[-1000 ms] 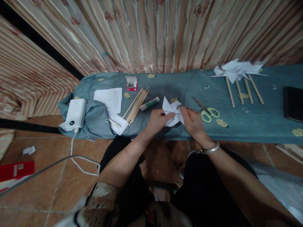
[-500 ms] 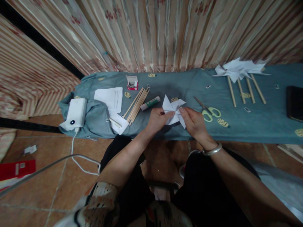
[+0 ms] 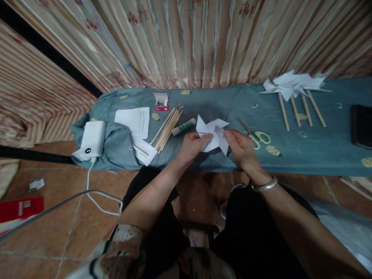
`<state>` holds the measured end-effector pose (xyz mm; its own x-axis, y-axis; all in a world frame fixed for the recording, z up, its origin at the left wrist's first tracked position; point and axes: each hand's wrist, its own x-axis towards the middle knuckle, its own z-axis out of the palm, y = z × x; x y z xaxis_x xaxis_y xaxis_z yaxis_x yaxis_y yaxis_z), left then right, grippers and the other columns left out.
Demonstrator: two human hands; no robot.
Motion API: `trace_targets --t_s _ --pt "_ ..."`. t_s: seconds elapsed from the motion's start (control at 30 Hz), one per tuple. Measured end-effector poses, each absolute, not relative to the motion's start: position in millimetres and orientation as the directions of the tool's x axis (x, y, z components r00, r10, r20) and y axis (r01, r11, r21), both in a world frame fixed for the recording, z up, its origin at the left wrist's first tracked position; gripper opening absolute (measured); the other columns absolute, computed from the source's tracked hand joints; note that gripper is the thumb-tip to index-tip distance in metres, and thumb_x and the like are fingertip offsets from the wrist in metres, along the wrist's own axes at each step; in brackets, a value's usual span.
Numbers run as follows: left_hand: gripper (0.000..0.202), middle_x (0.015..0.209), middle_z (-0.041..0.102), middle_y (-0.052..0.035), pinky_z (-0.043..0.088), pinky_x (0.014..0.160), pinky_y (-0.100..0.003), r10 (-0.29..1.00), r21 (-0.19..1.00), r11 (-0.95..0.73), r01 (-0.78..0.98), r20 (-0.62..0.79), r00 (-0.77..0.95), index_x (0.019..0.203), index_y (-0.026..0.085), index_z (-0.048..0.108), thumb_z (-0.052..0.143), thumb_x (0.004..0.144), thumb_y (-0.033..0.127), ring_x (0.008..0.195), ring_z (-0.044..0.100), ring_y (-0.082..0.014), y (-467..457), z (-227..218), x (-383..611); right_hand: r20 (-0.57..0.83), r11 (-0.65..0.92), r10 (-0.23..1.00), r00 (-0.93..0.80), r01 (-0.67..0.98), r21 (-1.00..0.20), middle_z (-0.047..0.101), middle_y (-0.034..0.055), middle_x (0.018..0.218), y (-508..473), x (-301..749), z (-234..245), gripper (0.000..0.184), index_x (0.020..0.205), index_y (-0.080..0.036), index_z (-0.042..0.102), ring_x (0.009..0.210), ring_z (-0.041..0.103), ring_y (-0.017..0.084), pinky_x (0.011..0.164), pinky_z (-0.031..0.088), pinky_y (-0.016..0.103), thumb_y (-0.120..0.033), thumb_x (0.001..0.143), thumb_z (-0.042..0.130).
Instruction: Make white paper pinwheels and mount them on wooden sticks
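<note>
A white paper pinwheel [image 3: 217,135] with folded, pointed blades is held just above the cloth. My left hand [image 3: 191,146] pinches it from the left, thumb pressed near the centre and the other fingers hidden behind. At its right edge, the thumb and fingertips of my right hand [image 3: 242,149] are closed on a blade. Scissors with pale green handles [image 3: 264,137] lie just beyond my right hand, partly covered by it. A glue stick [image 3: 183,126] rests left of the pinwheel, beside a bundle of thin wooden sticks [image 3: 168,131].
Several finished pinwheels [image 3: 293,85] on sticks lie at the back right. Farther left are a small box of metal pins [image 3: 161,102], white paper sheets [image 3: 132,121] and a white power bank [image 3: 93,140] with a cable. A dark device [image 3: 362,126] sits far right.
My right hand has moved slightly right, from near the pinwheel's centre to its outer blade. My left thumb stays on the middle, and more of the paper now shows.
</note>
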<state>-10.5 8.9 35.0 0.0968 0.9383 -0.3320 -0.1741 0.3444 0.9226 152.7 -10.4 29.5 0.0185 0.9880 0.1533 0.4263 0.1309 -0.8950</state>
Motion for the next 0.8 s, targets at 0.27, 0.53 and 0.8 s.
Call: trace_targets --t_s 0.27,0.53,0.8 --pt "0.006 0.066 0.072 -0.0019 0.047 0.064 -0.027 0.936 0.906 0.353 -0.234 -0.343 0.085 0.065 0.017 0.073 0.073 0.071 0.02 0.062 0.063 -0.0156 12 31 -10 0.206 0.169 0.978 0.019 0.505 -0.847 0.05 -0.003 0.054 -14 152 38 0.046 0.072 -0.025 0.061 0.052 0.048 0.014 0.049 0.032 0.03 -0.062 0.092 0.043" --pt "0.006 0.067 0.073 -0.0013 0.047 0.063 -0.026 0.933 0.911 0.36 -0.202 -0.352 0.078 0.064 0.019 0.073 0.073 0.07 0.019 0.064 0.064 -0.0156 11 32 -10 0.109 0.092 0.993 0.052 0.258 -0.962 0.057 -0.0005 0.058 -7 156 24 0.049 0.067 -0.023 0.062 0.056 0.052 0.015 0.051 0.042 0.03 -0.066 0.087 0.051" --pt "0.005 0.067 0.072 -0.0008 0.046 0.062 -0.026 0.949 0.925 0.315 -0.214 -0.3 0.1 0.064 0.018 0.073 0.074 0.069 0.017 0.061 0.063 -0.0142 10 33 -10 0.071 0.058 0.995 0.064 0.197 -0.979 0.06 -0.0017 0.056 -6 153 25 0.045 0.072 -0.023 0.07 0.045 0.048 0.012 0.041 0.038 0.025 -0.068 0.077 0.065"
